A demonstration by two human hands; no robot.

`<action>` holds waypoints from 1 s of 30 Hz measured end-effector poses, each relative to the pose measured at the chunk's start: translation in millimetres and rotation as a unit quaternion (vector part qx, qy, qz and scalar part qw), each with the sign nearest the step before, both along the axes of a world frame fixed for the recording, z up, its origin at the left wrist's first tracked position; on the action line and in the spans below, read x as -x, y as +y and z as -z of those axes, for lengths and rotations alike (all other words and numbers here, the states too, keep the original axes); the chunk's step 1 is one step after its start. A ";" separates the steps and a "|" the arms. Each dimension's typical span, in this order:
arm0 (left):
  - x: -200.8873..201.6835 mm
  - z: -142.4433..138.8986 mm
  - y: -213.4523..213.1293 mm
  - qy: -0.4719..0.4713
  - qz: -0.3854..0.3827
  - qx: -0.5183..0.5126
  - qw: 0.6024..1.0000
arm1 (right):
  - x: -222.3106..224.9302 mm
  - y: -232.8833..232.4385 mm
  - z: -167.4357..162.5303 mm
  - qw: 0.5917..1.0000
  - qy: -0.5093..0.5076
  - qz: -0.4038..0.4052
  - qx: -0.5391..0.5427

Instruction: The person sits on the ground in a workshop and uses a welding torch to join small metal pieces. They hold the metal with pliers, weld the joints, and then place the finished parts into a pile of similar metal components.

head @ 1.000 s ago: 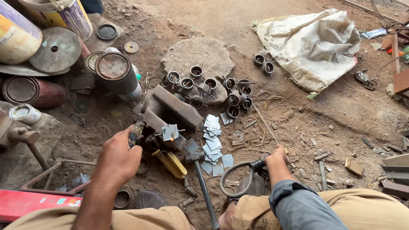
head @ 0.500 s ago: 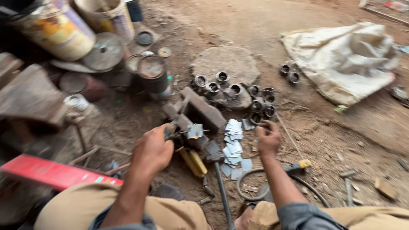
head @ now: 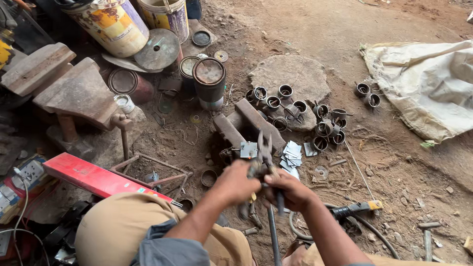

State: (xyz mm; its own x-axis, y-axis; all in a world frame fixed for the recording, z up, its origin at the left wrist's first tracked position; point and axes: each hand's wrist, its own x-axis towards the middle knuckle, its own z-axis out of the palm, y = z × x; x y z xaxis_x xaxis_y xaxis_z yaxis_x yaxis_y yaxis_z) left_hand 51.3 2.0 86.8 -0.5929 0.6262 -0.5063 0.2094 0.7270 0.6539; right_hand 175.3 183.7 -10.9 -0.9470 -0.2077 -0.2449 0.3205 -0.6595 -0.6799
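Observation:
Both my hands meet low in the middle of the view. My left hand (head: 235, 183) and my right hand (head: 290, 189) are closed on the handles of dark metal pliers (head: 262, 150), whose jaws point away from me. The jaws are beside a small square metal plate (head: 249, 149) resting on rusty iron bars (head: 246, 123). A pile of similar cut metal plates (head: 291, 152) lies just right of the pliers. Several short metal rings (head: 300, 111) are scattered beyond, on and around a flat stone (head: 290, 74).
Paint buckets (head: 111, 22), a dark can (head: 209, 79) and a heavy anvil block (head: 74, 91) stand at upper left. A red bar (head: 93, 177) lies by my left knee. A white sack (head: 428, 83) is at right. A yellow-handled tool with hose (head: 357, 209) lies near my right arm.
My right hand left the hose on the ground and came up to join my left hand on the pliers. The view shifted, with the buckets and anvil now more visible.

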 end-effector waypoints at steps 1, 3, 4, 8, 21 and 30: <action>-4.3 -0.3 -0.6 0.038 0.057 0.058 0.996 | -7.9 5.4 6.5 0.999 -0.049 0.012 -0.013; -10.9 0.3 0.2 0.033 0.118 0.147 0.981 | -16.5 9.0 20.7 0.988 -0.145 0.034 -0.036; -14.1 1.4 0.1 0.029 0.151 0.190 0.970 | -19.9 9.1 26.6 0.980 -0.180 0.058 -0.057; -18.7 8.3 5.7 0.048 0.239 0.214 0.946 | -26.7 15.4 33.9 0.943 -0.286 0.134 -0.109; -11.5 -11.8 8.9 0.056 0.302 0.224 0.925 | 24.3 8.1 37.0 0.888 -0.331 0.042 -0.317; -4.2 -13.1 14.2 0.045 0.335 0.251 0.907 | 50.5 0.1 41.6 0.867 -0.290 0.006 -0.405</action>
